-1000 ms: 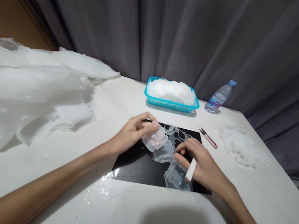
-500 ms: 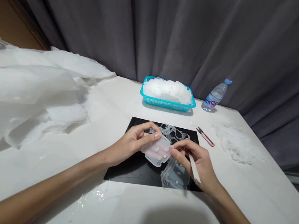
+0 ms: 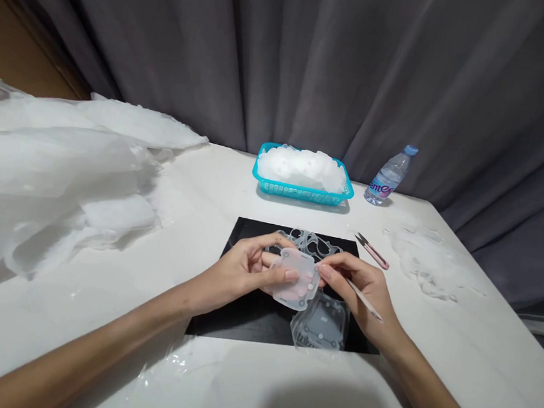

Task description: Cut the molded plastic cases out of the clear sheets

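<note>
My left hand is closed on a translucent, whitish flexible pad with notched edges, slots and small round spots; the thumb lies across its face. At the pad's right edge, the fingertips of my right hand are pinched together, touching or nearly touching it. A slim white stick-like tool is held in the right hand, its rear end sticking out towards the wrist. Below the hands, several similar clear pads lie stacked on a black mat. Curly translucent offcuts rest at the mat's back edge.
Behind the mat stands a turquoise basket heaped with whitish pieces. A water bottle is to its right. Pink-handled thread snips and a clear scrap pile lie at right. Large white plastic bags cover the left side.
The pad has turned to a more upright angle, and my left thumb has slid down onto its middle. The white tool in my right hand has swung to point further right.
</note>
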`<state>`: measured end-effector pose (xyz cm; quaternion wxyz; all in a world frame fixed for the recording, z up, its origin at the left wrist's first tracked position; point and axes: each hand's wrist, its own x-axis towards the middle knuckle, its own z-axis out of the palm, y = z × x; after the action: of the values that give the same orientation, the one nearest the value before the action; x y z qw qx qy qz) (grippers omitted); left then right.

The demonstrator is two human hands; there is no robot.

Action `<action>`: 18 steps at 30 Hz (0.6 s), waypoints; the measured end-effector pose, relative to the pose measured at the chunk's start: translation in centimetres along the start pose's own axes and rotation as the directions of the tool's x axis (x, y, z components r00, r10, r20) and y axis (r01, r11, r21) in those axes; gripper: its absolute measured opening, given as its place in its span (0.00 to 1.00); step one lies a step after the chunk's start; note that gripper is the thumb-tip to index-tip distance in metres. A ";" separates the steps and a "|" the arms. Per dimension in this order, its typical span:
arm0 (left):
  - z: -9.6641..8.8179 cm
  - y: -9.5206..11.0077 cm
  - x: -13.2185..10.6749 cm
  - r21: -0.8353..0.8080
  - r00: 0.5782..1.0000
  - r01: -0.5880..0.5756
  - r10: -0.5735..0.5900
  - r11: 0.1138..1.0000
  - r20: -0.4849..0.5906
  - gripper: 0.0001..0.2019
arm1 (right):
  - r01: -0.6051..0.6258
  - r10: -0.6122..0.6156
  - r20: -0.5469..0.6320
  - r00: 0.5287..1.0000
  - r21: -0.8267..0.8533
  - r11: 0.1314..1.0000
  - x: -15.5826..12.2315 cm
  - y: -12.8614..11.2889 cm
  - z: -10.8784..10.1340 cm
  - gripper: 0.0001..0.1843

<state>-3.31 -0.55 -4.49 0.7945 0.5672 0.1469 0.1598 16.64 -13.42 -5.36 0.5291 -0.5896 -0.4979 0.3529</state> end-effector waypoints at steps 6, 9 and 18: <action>0.1 -0.1 -0.3 0.082 1.000 -0.005 0.005 0.997 -0.001 0.14 | -0.016 0.016 0.026 1.000 -0.005 1.000 0.5 0.4 0.0 0.12; 0.3 -0.1 -0.5 0.128 1.000 -0.013 0.014 0.992 -0.009 0.15 | -0.027 0.028 0.044 0.999 -0.019 0.999 0.5 0.6 0.1 0.13; -0.1 -0.1 -0.3 0.124 0.999 0.033 -0.028 0.992 -0.036 0.19 | 0.107 -0.101 0.035 0.994 -0.294 0.950 0.8 1.2 -0.2 0.16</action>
<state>-3.65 -0.60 -4.58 0.7573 0.6104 0.1788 0.1479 17.30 -12.63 -6.44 0.4479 -0.6316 -0.5806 0.2517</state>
